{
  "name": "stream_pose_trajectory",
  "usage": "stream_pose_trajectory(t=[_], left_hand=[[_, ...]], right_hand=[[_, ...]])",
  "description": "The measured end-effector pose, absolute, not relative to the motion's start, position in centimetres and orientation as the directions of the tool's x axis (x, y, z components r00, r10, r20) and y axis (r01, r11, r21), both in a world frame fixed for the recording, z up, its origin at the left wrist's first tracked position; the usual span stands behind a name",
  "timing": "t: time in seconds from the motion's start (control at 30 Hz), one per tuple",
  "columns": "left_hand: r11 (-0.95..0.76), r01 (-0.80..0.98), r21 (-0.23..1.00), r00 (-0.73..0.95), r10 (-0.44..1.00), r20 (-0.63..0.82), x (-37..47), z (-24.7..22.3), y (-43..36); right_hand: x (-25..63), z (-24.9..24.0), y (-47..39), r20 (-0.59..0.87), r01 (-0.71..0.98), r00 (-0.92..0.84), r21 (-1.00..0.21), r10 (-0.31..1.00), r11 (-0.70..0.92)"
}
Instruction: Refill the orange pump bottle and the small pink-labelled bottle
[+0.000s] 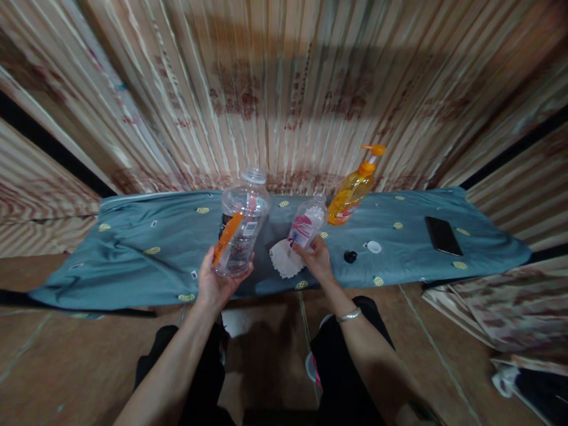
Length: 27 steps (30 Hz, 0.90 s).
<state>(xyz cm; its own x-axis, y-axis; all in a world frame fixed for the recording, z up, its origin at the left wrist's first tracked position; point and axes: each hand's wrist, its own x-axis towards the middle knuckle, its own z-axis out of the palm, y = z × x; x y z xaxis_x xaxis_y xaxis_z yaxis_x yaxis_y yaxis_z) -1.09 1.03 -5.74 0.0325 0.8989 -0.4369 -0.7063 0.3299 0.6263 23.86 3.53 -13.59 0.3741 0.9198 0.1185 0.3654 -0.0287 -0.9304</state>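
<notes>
Left hand, right hand: a bottle in each!
Over the worktop, left cups the large clear bottle, right clasps the small pink-labelled bottle just beside the orange pump bottle

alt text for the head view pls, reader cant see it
A person's left grip holds a large clear plastic bottle with an orange label; the right grip holds a smaller clear plastic bottle with pink print, by a pale scalloped cloth. At right, on teal patterned fabric, are an orange-topped amber pump bottle and a black rectangular object.
</notes>
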Motion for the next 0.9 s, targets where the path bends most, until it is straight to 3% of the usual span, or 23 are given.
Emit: stream_pose_trajectory(t=[0.2, 0.67, 0.9], left_hand=[[0.34, -0.708, 0.619, -0.031, 0.861, -0.508, -1.2, -4.7, 0.6], [0.345, -0.678, 0.649, -0.076, 0.845, -0.529, -1.0, -5.4, 0.5], [0.312, -0.672, 0.672, -0.118, 0.851, -0.512, -1.5, -5.3, 0.6]], right_hand=[[23.6, -13.4, 2.2, 0.033, 0.458, 0.4, -0.873, 0.916, -0.168], [24.8, -12.9, 3.8, 0.17, 0.36, 0.221, -0.929, 0.96, 0.082], [25.3, -12.4, 4.1, 0.171, 0.38, 0.152, -0.919, 0.973, 0.102]])
